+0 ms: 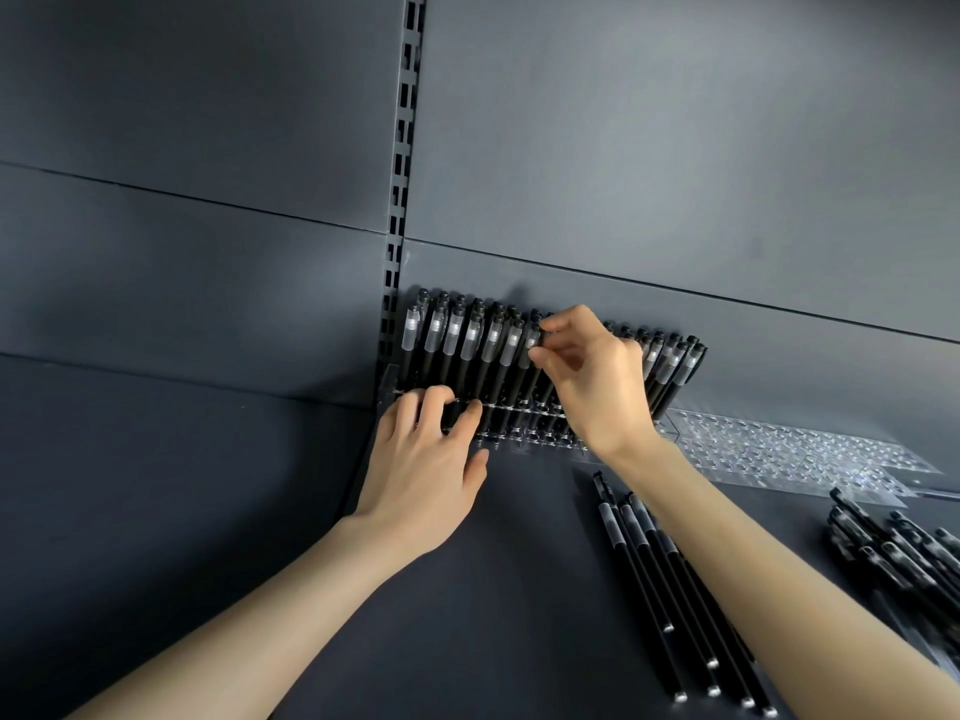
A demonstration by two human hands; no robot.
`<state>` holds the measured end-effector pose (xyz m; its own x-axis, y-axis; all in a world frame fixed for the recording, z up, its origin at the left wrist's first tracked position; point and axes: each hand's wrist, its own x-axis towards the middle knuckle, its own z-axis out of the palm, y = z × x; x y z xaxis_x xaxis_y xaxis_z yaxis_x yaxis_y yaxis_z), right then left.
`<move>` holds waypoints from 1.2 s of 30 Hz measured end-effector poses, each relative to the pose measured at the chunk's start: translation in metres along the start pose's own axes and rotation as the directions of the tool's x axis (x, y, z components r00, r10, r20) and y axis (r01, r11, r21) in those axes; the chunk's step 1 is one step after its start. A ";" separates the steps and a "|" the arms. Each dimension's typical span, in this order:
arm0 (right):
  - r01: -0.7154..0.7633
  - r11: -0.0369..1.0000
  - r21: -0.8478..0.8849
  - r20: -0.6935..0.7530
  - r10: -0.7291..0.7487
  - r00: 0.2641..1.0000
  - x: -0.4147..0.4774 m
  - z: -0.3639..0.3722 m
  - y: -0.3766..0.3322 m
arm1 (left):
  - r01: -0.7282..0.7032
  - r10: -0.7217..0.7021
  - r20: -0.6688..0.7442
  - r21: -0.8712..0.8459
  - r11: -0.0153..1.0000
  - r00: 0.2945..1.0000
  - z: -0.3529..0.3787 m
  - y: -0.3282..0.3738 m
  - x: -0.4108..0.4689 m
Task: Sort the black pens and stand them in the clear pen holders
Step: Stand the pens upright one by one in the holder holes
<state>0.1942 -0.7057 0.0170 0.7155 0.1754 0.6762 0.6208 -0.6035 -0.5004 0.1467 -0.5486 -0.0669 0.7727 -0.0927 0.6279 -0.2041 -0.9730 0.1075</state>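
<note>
Along the back edge of the shelf [467, 589]: clear holder [519, 436], nearly full of black pens [467, 350]. Our left hand [431, 459] rests on its front, steadying it, we judge; our right hand [592, 376] pinches one pen [532, 350] by the top, likely seating it. Loose pens [670, 579] lie toward the front right.

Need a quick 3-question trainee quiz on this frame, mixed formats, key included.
1. True or false: the right hand pinches the top of a pen in the filled holder.
2. The empty holder lies: A) left of the filled one, B) right of it, C) on top of it.
3. Fill in: the left hand touches the filled holder's ____ edge.
Key: 1 true; 2 B; 3 front.
</note>
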 end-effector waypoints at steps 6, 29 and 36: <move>-0.016 0.999 -0.033 -0.002 0.016 1.000 -0.002 0.000 -0.001 | 0.004 -0.005 0.042 0.012 1.000 0.999 -0.004 0.003 0.000; -0.020 0.980 -0.196 0.467 0.111 0.877 -0.110 -0.116 0.088 | 0.237 -0.166 0.412 -0.128 0.963 0.896 -0.025 0.160 -0.029; 0.006 0.979 -0.204 0.642 0.129 0.756 -0.130 -0.119 0.097 | 0.551 -0.420 0.467 -0.188 0.813 0.778 -0.028 0.183 -0.028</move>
<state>0.1231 -0.8794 -0.0555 0.8266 0.5538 0.0996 0.5468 -0.7486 -0.3750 0.0710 -0.7180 -0.0427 0.9677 0.2378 0.0840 0.1470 -0.8022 0.5786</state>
